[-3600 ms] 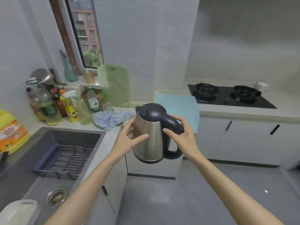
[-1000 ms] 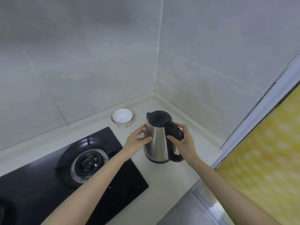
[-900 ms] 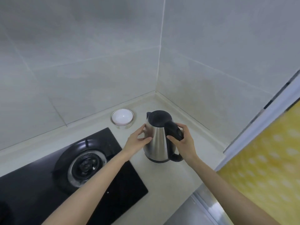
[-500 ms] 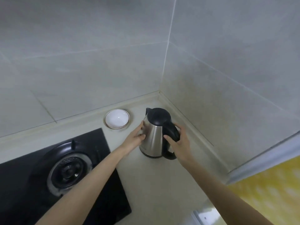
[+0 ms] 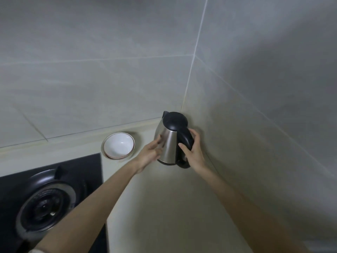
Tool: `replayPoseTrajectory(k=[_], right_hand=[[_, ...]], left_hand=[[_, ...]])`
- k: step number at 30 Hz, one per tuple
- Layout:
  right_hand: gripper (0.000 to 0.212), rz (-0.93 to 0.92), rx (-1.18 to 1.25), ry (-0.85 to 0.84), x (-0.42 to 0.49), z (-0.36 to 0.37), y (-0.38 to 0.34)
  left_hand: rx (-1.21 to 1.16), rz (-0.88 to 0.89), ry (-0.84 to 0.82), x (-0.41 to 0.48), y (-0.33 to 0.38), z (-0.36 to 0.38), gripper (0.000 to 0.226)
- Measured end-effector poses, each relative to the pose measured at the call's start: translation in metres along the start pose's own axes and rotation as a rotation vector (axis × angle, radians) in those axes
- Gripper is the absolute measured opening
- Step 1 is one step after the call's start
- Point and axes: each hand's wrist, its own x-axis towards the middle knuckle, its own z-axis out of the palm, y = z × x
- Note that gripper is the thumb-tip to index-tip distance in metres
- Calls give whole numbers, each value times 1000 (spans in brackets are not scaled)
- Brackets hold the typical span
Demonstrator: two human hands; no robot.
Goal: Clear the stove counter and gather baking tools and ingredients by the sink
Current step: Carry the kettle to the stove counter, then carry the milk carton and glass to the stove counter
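Pale grey tiled walls (image 5: 109,70) are filling the whole upper half of the frame and meeting in a corner right of centre. Below them a cream counter (image 5: 173,207) is running from the centre down to the bottom edge. A black glass gas stove (image 5: 87,167) is occupying the lower left, with one round burner (image 5: 45,210) showing.

Two bare forearms are reaching up from the bottom edge toward the middle of the frame. Between them a stainless steel kettle (image 5: 168,143) with a black lid and black handle is standing upright in the centre, tucked close into the wall corner. Its base is sitting at counter level (whether it is fully resting there cannot be told).

A small white bowl (image 5: 118,146) with a thin brown rim is sitting on the counter just left of the kettle, close to the back wall and just above the stove's top right corner.

The left hand (image 5: 151,154) is pressing flat against the kettle's steel side, its fingers straight and together. The right hand (image 5: 193,152) is wrapping its fingers round the black handle on the kettle's right side, gripping it firmly.
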Motion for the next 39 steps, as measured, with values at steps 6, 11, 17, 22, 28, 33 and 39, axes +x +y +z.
replayPoseTrajectory(k=[6, 11, 17, 22, 28, 33, 39], right_hand=[[58, -22, -83, -43, 51, -7, 14], [59, -14, -247, 29, 73, -6, 24], [61, -5, -392, 14, 75, -6, 24], [43, -279, -524, 105, 60, -11, -19], [35, -338, -217, -79, 40, 21, -88], [36, -379, -127, -315, 10, 73, -116], [31, -461, -169, -689, -60, 174, -146]], left_hand=[[-27, -47, 37, 36, 15, 7, 65], [20, -65, 58, 49, 26, 8, 66], [64, -44, 94, 43, 30, 1, 60], [69, 67, 189, 20, 45, -10, 48], [116, 242, 364, -52, 63, -47, 34], [170, 279, 519, -125, 52, -85, 31], [146, 207, 779, -258, -4, -133, 33]])
